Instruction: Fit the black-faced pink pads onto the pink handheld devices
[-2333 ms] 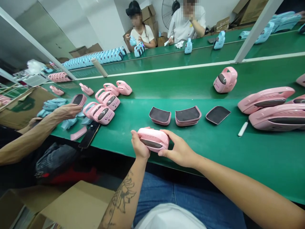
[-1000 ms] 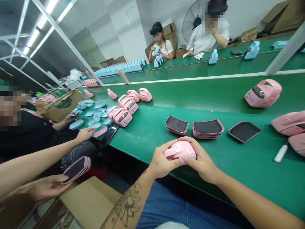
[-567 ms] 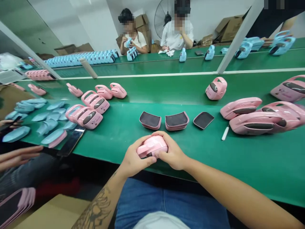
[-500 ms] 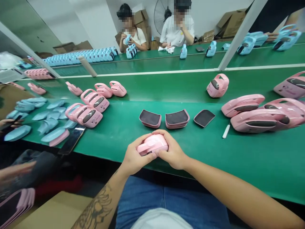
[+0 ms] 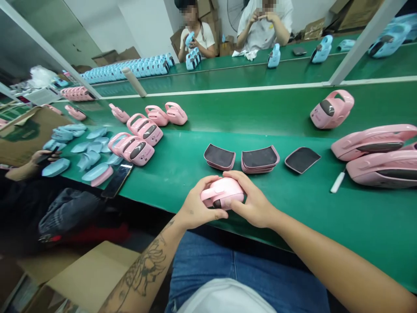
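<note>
A small pink plastic device [image 5: 223,193] rests at the near edge of the green table [image 5: 195,165], held between both my hands. My left hand [image 5: 196,208] wraps its left side, thumb pressed under the front. My right hand [image 5: 254,201] covers its top and right side with closed fingers. Just beyond lie dark-faced pink panels: a stack [image 5: 219,157], a second stack [image 5: 260,159] and a single panel [image 5: 302,159].
Finished pink devices [image 5: 138,145] stand at left, larger pink ones [image 5: 379,156] at right, one more [image 5: 331,109] on the belt. A white pen-like tool [image 5: 336,182], a phone [image 5: 117,180], blue shells [image 5: 81,148]. A co-worker's hand [image 5: 41,156] at left; two people sit opposite. Cardboard box [image 5: 87,278] below.
The pink device has turned in my hands, so a dark opening now shows at its front. The co-worker at left has pulled an arm back toward the blue shells.
</note>
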{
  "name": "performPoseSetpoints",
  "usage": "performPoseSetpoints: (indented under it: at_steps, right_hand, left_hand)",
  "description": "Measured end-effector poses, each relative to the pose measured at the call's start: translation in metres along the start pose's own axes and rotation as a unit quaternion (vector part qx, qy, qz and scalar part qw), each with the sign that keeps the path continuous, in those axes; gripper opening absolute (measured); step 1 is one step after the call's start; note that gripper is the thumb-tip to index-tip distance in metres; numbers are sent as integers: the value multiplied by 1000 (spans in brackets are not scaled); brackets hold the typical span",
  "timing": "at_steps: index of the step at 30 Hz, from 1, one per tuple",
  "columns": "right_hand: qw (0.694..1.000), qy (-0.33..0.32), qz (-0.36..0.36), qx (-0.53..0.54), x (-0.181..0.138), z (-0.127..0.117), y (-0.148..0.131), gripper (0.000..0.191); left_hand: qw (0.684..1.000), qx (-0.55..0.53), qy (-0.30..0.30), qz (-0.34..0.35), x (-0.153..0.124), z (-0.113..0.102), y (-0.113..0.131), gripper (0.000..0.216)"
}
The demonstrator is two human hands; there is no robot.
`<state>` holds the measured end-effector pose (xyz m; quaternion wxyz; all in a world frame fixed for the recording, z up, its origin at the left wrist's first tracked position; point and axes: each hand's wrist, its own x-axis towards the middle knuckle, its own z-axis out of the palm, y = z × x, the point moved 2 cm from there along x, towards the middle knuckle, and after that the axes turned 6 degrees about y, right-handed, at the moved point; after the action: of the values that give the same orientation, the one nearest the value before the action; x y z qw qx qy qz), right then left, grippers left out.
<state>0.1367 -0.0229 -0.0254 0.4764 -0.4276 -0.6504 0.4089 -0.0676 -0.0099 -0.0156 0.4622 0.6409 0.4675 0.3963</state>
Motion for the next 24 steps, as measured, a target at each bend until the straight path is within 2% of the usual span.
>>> performPoseSetpoints:
  at_steps: [2,5,11,14,18,20,22,24]
  right_hand:
    - [998,-31,-39,-31,3,-7,1,68]
    - [995,-73,-52,-41,5,-13,1,79]
    - [996,-26,-79,-30,2,-8,1,61]
    - [997,-21,-61,-36,4,-8,-5,60]
    - [990,-103,-10,-100,6,-20,-28,61]
    - [978,-121,-25,-169,1,-30,-36,70]
    - [960,-121,-61,-243,-11,-42,-35,75]
    - [945,-104,-62,-303,-27,-55,-19,78]
  left_hand:
    - [999,38,8,18,2,-1,0,88]
    - [994,83,42,52,0,2,0,78]
    - [991,84,63,78,0,11,0,76]
    - [993,95,34,54,3,8,4,76]
    - [995,67,-62,46,4,-2,11,92]
    - [993,29,-100,56,2,-5,11,104]
    - [992,11,-117,47,1,-5,7,105]
    - [991,7,-125,38,0,1,1,96]
